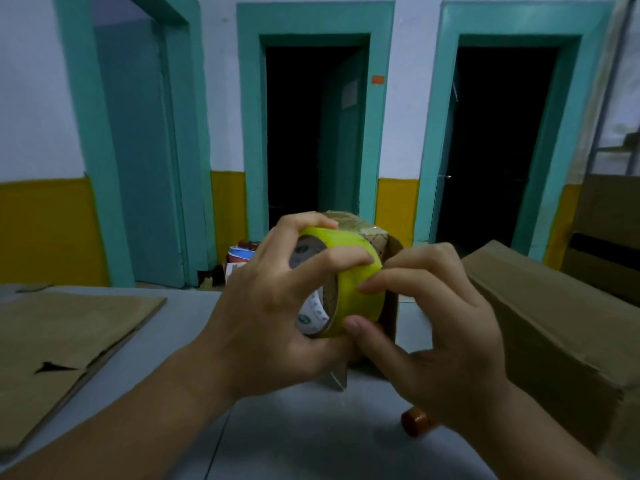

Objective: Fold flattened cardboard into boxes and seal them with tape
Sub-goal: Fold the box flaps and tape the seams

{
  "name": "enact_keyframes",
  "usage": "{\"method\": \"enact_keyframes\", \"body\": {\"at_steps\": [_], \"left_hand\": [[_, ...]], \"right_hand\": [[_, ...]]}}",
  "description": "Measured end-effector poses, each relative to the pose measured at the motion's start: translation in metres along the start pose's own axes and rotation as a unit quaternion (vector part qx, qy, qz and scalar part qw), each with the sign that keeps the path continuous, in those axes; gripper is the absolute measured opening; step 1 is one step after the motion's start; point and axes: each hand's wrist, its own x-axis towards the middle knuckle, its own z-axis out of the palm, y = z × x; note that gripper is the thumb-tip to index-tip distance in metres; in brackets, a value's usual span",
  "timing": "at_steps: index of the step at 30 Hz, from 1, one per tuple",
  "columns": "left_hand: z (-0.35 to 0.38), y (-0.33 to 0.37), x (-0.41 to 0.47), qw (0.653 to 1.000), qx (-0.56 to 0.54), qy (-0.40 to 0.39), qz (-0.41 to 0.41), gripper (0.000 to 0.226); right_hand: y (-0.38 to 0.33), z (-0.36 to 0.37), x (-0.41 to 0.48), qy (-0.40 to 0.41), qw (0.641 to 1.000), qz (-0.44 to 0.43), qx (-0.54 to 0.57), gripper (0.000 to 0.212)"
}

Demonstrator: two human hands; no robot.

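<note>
A yellow-green tape roll [360,289] is held on edge above the desk [311,427], before a small taped box [374,237]; flattened cardboard [62,341] lies at left, a folded brown box [554,323] at right.

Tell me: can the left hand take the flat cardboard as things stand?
Probably not at once. The left hand grips the tape roll, so it must let go first. Nothing lies between it and the cardboard.
</note>
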Motion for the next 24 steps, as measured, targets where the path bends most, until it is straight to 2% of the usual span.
{"method": "enact_keyframes", "body": {"at_steps": [6, 14, 19, 24], "left_hand": [[-0.007, 0.005, 0.003, 0.998, -0.047, 0.034, 0.021, 0.064], [-0.001, 0.008, 0.0, 0.993, -0.12, 0.006, 0.007, 0.069], [-0.003, 0.013, 0.002, 0.992, -0.127, 0.021, -0.007, 0.069], [-0.005, 0.013, 0.002, 0.993, -0.118, 0.022, -0.021, 0.074]], "right_hand": [[0.003, -0.004, 0.001, 0.03, 0.999, 0.019, 0.014, 0.023], [0.001, 0.0, -0.003, -0.049, 0.998, 0.003, 0.045, 0.033], [0.009, -0.007, -0.002, 0.005, 0.999, -0.033, 0.023, 0.029], [0.005, -0.01, -0.004, 0.053, 0.997, -0.004, 0.05, 0.031]]}}
